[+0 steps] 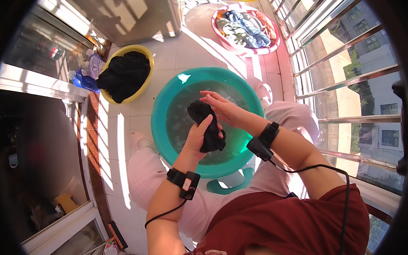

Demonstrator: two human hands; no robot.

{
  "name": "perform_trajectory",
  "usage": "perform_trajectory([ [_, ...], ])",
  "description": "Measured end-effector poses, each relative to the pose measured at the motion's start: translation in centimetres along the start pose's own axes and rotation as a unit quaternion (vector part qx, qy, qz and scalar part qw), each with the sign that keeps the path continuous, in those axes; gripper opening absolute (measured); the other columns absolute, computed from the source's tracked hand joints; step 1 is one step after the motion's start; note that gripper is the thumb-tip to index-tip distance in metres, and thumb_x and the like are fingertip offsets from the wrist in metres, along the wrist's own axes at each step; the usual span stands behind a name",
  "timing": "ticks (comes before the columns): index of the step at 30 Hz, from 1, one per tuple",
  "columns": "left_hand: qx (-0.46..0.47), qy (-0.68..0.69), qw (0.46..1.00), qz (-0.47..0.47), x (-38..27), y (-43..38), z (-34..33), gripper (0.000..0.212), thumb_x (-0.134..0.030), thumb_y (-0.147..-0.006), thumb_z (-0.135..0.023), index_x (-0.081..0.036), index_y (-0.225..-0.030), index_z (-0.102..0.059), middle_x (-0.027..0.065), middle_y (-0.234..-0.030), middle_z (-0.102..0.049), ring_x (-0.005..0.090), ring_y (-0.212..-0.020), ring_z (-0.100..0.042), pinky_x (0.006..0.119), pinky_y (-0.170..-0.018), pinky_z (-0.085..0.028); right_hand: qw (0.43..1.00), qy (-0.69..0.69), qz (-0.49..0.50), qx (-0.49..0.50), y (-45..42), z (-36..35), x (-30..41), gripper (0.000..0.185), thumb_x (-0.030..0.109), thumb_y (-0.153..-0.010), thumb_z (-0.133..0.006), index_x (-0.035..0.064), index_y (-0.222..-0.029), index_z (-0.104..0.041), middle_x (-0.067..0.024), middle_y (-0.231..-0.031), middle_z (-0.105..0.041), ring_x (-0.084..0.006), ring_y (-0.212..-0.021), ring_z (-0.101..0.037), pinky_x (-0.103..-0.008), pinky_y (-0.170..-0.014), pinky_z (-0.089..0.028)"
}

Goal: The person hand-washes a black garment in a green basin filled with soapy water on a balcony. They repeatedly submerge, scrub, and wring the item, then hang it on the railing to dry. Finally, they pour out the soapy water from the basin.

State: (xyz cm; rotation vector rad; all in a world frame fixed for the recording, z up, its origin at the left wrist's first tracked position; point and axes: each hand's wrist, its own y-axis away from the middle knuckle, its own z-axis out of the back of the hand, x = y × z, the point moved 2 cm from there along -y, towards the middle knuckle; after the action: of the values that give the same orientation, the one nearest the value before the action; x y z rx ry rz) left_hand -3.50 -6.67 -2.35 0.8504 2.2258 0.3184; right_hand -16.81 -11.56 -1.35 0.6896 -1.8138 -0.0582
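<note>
My left hand point(199, 134) grips a folded black cloth item point(208, 135), perhaps a sock, its thumb across the front and fingertips showing on the far side. Just right of the cloth, my right hand point(223, 108) has its fingers extended; they are close to the upper part of the cloth, and I cannot tell whether they touch it. Both hands are above a round teal plastic basin point(158, 105) between my legs. Cloudy, sudsy water point(181, 101) fills its inside. The lower end of the cloth hangs over the water.
A yellow basin point(149, 77) with black laundry point(126, 74) stands at upper left, beside a blue detergent bottle point(82, 80). A pink-rimmed basin point(218, 42) holds mixed clothes point(244, 28). Barred windows point(347, 78) line the right. A squeegee point(117, 235) lies at lower left.
</note>
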Motion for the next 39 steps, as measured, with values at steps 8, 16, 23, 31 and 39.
perform_trajectory([
  [8,0.132,-0.015,0.986,0.098,-0.7,2.0,-1.0,0.036,-0.033,-0.086,-0.059,-0.001,-0.101,-0.050,0.0102,-0.072,-0.057,0.0203,-0.054,-0.056,0.028,-0.052,-0.045,0.975,0.145,0.138,0.091,0.6,-1.4,-0.1,0.027,0.032,-0.092,-0.051,0.0075,-0.101,-0.058,-0.0051,-0.101,-0.056,-0.0185,-0.090,-0.052,-0.0328,-0.079,-0.044],
  [16,-0.034,-0.262,0.956,0.131,1.2,0.1,1.1,0.023,-0.018,-0.076,-0.066,-0.004,-0.093,-0.059,0.0022,-0.073,-0.057,0.0126,-0.062,-0.056,0.027,-0.055,-0.044,0.930,0.365,0.032,-0.017,0.8,-0.3,-2.3,0.032,0.033,-0.090,-0.045,0.0044,-0.093,-0.060,-0.0160,-0.088,-0.060,-0.0343,-0.083,-0.056,-0.0393,-0.074,-0.046],
  [23,-0.109,-0.496,0.858,0.080,2.8,-1.5,2.6,0.028,-0.025,-0.075,-0.065,0.001,-0.084,-0.064,0.0081,-0.074,-0.063,0.0181,-0.068,-0.061,0.031,-0.059,-0.045,0.878,0.475,0.010,-0.062,0.3,-0.1,-4.1,0.038,0.037,-0.090,-0.039,0.0083,-0.092,-0.063,-0.0163,-0.088,-0.064,-0.0378,-0.086,-0.058,-0.0446,-0.075,-0.046],
  [31,-0.179,-0.718,0.668,0.077,2.0,-1.3,0.9,0.034,-0.036,-0.078,-0.059,-0.004,-0.085,-0.067,0.0183,-0.082,-0.066,0.0351,-0.081,-0.064,0.042,-0.071,-0.051,0.871,0.481,-0.057,-0.079,0.1,0.1,-4.1,0.038,0.034,-0.090,-0.038,0.0053,-0.086,-0.062,-0.0186,-0.085,-0.063,-0.0398,-0.084,-0.058,-0.0472,-0.074,-0.046],
  [39,-0.188,-0.755,0.628,-0.005,2.4,-0.4,0.5,0.037,-0.032,-0.077,-0.063,-0.005,-0.102,-0.057,0.0175,-0.084,-0.066,0.0378,-0.079,-0.063,0.045,-0.070,-0.050,0.864,0.501,-0.030,0.046,-0.6,1.1,-5.7,0.037,0.036,-0.090,-0.044,0.0030,-0.098,-0.059,-0.0169,-0.089,-0.063,-0.0332,-0.080,-0.062,-0.0415,-0.065,-0.049],
])
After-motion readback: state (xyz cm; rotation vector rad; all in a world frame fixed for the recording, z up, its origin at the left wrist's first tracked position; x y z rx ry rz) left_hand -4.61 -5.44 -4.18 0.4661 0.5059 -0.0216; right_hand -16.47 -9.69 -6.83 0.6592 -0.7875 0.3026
